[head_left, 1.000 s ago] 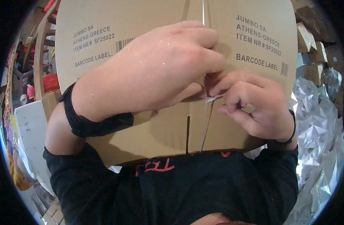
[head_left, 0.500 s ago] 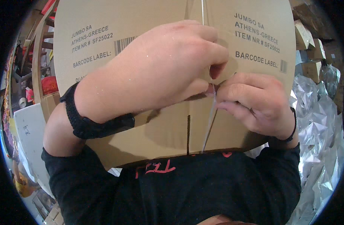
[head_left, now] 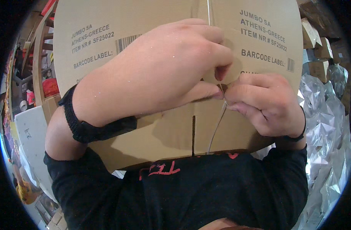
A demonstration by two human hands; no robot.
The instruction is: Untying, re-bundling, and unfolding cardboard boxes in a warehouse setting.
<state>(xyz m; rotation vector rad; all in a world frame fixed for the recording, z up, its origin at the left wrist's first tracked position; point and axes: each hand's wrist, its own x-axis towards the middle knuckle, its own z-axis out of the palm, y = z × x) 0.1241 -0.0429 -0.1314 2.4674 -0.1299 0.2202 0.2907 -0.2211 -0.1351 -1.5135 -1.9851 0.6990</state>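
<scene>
A thin whitish string runs over a large brown cardboard carton, from its far edge down toward my body. My left hand reaches across the carton's middle and pinches the string between thumb and fingers. Close by on the right, my right hand is closed on the same string just below the left thumb. The fingertips of both hands nearly meet there, so any knot or loop between them is hard to make out. Below my hands the string curves loosely beside a dark slot between the carton flaps.
Crumpled silvery plastic wrapping lies on the right, with small cartons behind it. To the left stand a wooden frame and a white board. The carton's near edge touches my black shirt.
The right hand has shifted slightly right, drawing the string with it. The string's lower stretch, straighter before, now bends. Both hands keep their pinch.
</scene>
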